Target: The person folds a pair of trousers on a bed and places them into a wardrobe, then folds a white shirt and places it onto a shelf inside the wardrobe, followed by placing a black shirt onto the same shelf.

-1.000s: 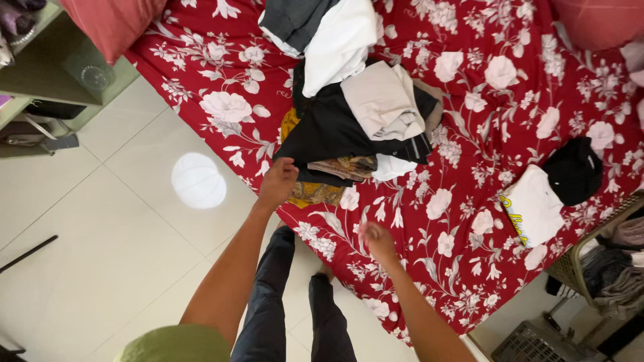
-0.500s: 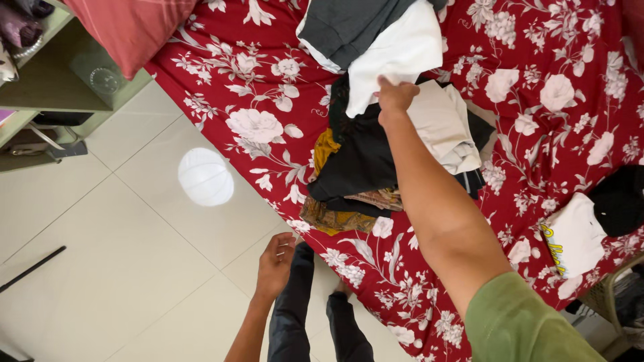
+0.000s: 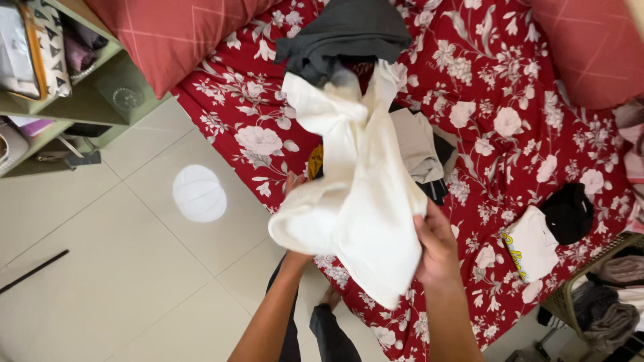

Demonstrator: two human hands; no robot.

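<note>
You are holding a cream-white garment (image 3: 359, 201) up in front of you, over the near edge of the bed (image 3: 496, 87). It is soft, matte cloth, bunched into loose folds and hanging in a rough wedge that narrows to a point at the bottom. Your right hand (image 3: 436, 245) is closed on its right edge, thumb over the cloth and fingers curled behind. Your left hand (image 3: 293, 184) is mostly hidden behind the cloth; only a few fingertips show at its left edge, and they appear to pinch the fabric, though the grip itself is out of sight.

The upper end of the garment reaches to a crumpled dark grey garment (image 3: 345, 33), thicker and heavier in look, lying on the bed. Just behind the white cloth lies a pile of clothes (image 3: 419, 147): a beige piece, smooth and flatly folded, on top of black cloth, with a strip of mustard yellow showing at the left.

The bed is covered with a red sheet printed with white flowers. To your right on it lie a folded white shirt (image 3: 533, 245) and, touching it, a rounded black piece of clothing (image 3: 569, 211). Two plump red pillows (image 3: 168, 33) sit at the far corners. The floor (image 3: 100, 268) is of pale glossy tiles, with a round bright patch of light on them. A green shelf (image 3: 74, 107) stands at your left, and a wicker basket (image 3: 604, 295) of grey clothes at the lower right.
</note>
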